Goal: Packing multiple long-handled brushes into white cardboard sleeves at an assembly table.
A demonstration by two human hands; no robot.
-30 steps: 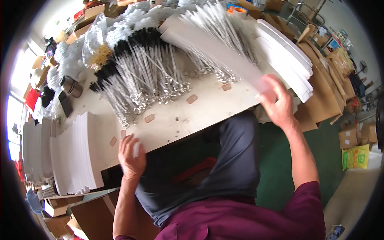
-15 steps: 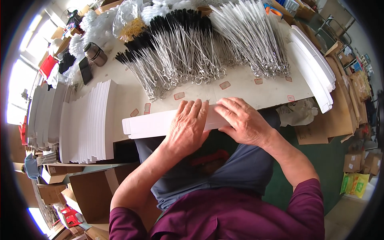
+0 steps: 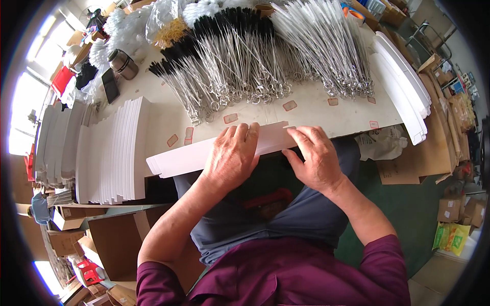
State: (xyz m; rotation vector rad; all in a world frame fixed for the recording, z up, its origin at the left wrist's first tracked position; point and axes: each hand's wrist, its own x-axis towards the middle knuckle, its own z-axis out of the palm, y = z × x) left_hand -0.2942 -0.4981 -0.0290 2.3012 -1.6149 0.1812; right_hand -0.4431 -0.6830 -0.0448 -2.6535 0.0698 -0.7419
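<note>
A long, narrow white cardboard box [image 3: 184, 157] lies flat along the table's near edge, tilted up slightly toward the right. My left hand [image 3: 229, 155] grips it past the middle, fingers across the top and thumb at the near side. At its right end, my right hand [image 3: 317, 159] is open, thumb spread away from the fingers. The index fingertip is at or very near the end flap; whether it touches is hard to see. Beyond the box, bundles of wire-handled brushes with black bristles [image 3: 232, 66] and white bristles [image 3: 326, 51] have their ring ends toward me.
Stacked flat white boxes [image 3: 120, 153] stand at the left, and more white boxes [image 3: 400, 86] lie along the right edge. A steel flask [image 3: 122, 65] and a phone [image 3: 109, 85] are at the back left. Below the table is an open brown carton [image 3: 120, 245].
The box has shifted left, tilting up at its right end, with my left hand moving along. My right hand has moved slightly right, off the box's end, and its thumb has spread from the fingers.
</note>
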